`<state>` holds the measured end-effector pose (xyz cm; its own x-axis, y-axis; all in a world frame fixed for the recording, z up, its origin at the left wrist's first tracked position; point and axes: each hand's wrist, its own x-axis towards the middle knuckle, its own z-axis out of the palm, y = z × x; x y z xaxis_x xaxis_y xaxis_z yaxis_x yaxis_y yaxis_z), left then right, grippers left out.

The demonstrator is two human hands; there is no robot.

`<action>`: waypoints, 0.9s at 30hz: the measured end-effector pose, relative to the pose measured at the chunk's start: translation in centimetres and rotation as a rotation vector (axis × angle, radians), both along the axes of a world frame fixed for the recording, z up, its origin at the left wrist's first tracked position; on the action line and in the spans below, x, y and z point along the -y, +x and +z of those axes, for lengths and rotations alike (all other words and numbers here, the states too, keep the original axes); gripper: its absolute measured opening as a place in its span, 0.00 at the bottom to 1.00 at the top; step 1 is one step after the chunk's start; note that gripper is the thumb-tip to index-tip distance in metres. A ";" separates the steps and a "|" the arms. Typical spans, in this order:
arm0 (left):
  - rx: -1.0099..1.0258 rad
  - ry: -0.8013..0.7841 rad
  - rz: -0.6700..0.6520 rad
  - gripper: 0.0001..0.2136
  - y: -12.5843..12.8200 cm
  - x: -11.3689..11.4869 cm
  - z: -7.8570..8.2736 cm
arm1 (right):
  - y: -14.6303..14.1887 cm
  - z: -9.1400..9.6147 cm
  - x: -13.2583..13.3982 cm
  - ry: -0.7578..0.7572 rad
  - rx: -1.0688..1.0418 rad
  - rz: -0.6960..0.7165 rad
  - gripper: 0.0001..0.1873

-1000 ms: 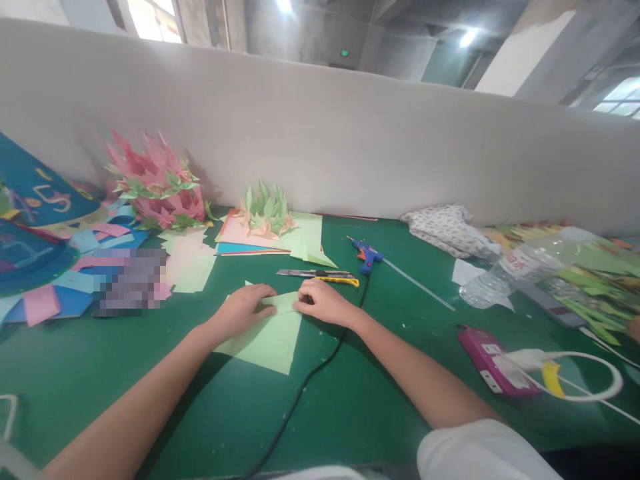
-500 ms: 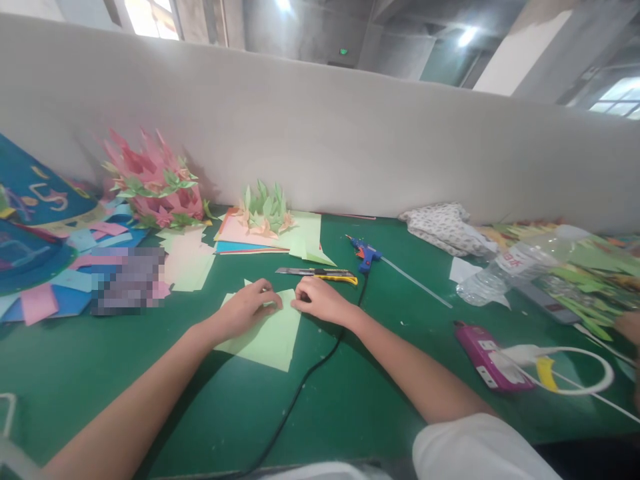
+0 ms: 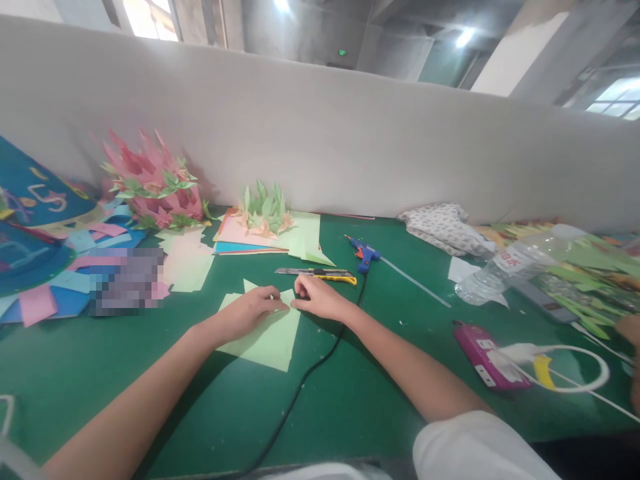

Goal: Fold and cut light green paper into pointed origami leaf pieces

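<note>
Light green paper sheets (image 3: pixel 267 347) lie loosely stacked on the green table in front of me. My left hand (image 3: pixel 253 310) rests over them, thumb and fingers closed at the paper near its upper right corner. My right hand (image 3: pixel 320 297) meets it from the other side, its thumb and forefinger pinched at the paper's edge. The fingertips of both hands almost touch, and the left hand partly hides the paper. Just beyond the right hand lies a yellow utility knife (image 3: pixel 333 275) with its blade out.
A blue glue gun (image 3: pixel 365 253) holds a long glue stick, its black cord (image 3: pixel 300 393) crossing the table. Paper crowns (image 3: pixel 155 180) stand at the back left. On the right are a plastic bottle (image 3: pixel 480 283), a purple power strip (image 3: pixel 487 357) and another person's hand (image 3: pixel 629 330) at the edge.
My left fingers have straightened a little and moved right, toward my right fingertips. The right hand has hardly moved.
</note>
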<state>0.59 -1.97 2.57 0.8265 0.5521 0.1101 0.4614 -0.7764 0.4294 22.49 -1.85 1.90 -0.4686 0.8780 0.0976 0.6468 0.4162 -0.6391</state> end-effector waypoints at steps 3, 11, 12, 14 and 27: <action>-0.014 0.066 -0.030 0.20 -0.1 0.0 -0.2 | 0.0 -0.1 -0.1 -0.023 -0.013 -0.002 0.12; -0.100 0.104 -0.042 0.27 0.0 0.5 -0.2 | 0.2 -0.1 -0.5 -0.060 -0.041 0.031 0.09; -0.108 0.102 -0.042 0.29 0.1 0.6 -0.2 | 0.3 -0.1 -0.6 -0.074 -0.045 0.037 0.08; -0.121 0.105 -0.044 0.30 0.3 0.8 -0.1 | 0.5 -0.2 -0.8 -0.101 -0.054 0.048 0.07; 0.051 -0.108 -0.012 0.15 0.0 0.3 -0.1 | 0.6 -0.6 0.0 0.209 -0.133 -0.062 0.04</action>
